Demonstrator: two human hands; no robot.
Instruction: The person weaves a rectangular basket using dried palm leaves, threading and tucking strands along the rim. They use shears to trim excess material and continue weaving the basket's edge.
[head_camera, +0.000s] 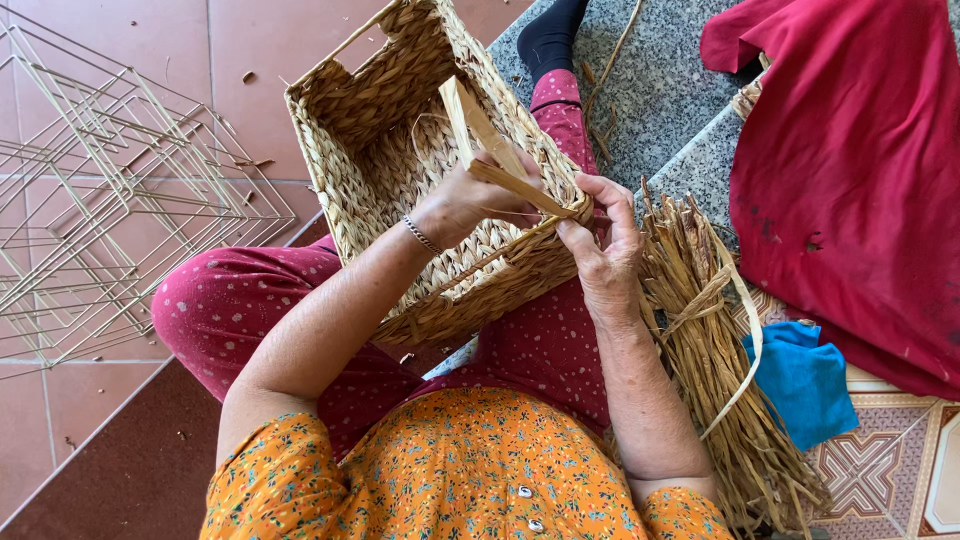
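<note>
A red tiled floor (250, 40) carries a heap of bare wire frames (90, 190) at the left. On the speckled grey stone step (660, 90) lie a tied bundle of dried straw (710, 350), a red cloth (850, 170) and a blue cloth (800, 380).

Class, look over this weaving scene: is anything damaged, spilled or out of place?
Little stands out. Bits of fibre lie scattered on the grey stone step beyond the woven basket, and the red cloth shows small dark holes or spots. The basket itself looks intact; both hands work a strip at its rim.
</note>
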